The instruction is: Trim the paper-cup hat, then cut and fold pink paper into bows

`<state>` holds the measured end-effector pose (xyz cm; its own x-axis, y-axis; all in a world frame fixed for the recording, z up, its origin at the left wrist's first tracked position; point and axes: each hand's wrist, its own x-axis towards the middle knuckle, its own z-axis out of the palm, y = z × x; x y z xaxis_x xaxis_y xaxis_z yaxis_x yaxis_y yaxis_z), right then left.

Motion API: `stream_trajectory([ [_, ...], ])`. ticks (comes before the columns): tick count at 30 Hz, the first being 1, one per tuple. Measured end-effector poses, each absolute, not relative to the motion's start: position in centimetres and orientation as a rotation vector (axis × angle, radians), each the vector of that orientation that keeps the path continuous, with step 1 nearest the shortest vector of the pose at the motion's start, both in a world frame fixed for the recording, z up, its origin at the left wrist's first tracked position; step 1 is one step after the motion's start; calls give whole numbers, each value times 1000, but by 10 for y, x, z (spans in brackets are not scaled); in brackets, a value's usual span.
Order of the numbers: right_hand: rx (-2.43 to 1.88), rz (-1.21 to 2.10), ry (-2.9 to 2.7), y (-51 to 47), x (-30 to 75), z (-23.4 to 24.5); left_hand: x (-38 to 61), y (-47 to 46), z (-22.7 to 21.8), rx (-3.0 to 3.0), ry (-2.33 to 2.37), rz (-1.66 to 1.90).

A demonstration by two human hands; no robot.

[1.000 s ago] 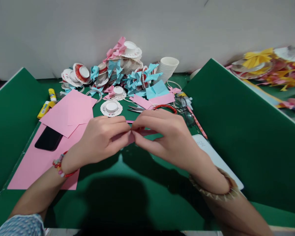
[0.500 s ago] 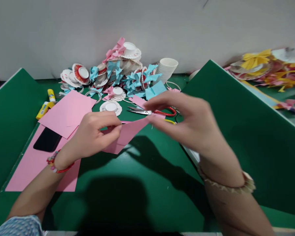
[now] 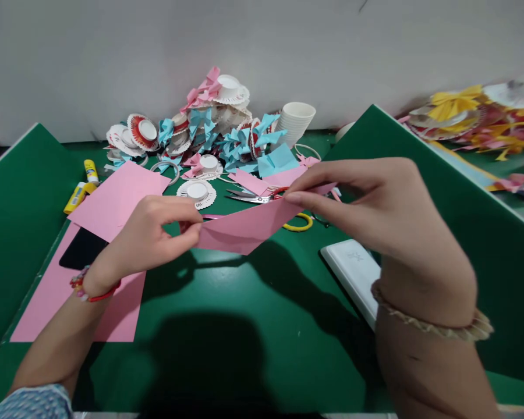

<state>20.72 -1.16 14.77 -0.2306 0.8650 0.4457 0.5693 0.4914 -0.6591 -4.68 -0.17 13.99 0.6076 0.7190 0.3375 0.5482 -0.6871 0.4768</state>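
A folded piece of pink paper point(image 3: 244, 228) is stretched in the air between my two hands. My left hand point(image 3: 161, 233) pinches its left end between thumb and fingers. At the upper right end, my right hand point(image 3: 362, 203) grips the same paper by thumb and fingertips. Just behind the paper lie scissors point(image 3: 253, 198) with red handles, partly hidden by the paper and my right fingers. A yellow ring-shaped handle point(image 3: 303, 223) shows beneath my right hand. A white scalloped paper disc point(image 3: 196, 193) with a raised centre lies beyond my left hand.
Pink sheets point(image 3: 122, 198) and a black phone point(image 3: 82, 249) lie at the left, near glue sticks point(image 3: 75, 198). A white box-like object point(image 3: 353, 273) rests at the right. Paper crafts with bows point(image 3: 240, 142) and paper cups point(image 3: 296, 122) stand at the back. Green partitions point(image 3: 428, 221) flank the table.
My right hand has moved right, with its end of the paper. My left hand has shifted slightly left. The paper is now stretched wider, and the white box-like object shows more.
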Motion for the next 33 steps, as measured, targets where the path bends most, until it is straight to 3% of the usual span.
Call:
stream_trajectory([
  [4, -1246, 182, -1772, -10, 219, 150, -57, 7, 139, 2468, 1290, 666],
  [7, -1204, -169, -1795, -16, 201, 142, -46, 4, 134, 2045, 1179, 604],
  [11, -540, -582, -2224, -27, 159, 117, -23, -6, 123, 1476, 1036, 880],
  [15, -407, -392, -2288, -29, 142, 101, -19, -9, 117, 1362, 1192, 997],
  [19, -855, -150, -1840, -21, 154, 109, -23, -13, 123, 1450, 1109, 911],
  [23, -1013, 419, -1709, -10, 164, 115, -20, -17, 126, 1566, 1147, 859],
  [28, -1052, 1015, -1639, -7, 163, 110, -20, -11, 121, 1623, 1376, 1266],
  [30, -1061, 1042, -1642, -8, 163, 110, -24, -7, 121, 1694, 1372, 1287],
  [33, -995, 746, -1575, -8, 170, 118, -30, -3, 127, 1747, 1316, 1189],
])
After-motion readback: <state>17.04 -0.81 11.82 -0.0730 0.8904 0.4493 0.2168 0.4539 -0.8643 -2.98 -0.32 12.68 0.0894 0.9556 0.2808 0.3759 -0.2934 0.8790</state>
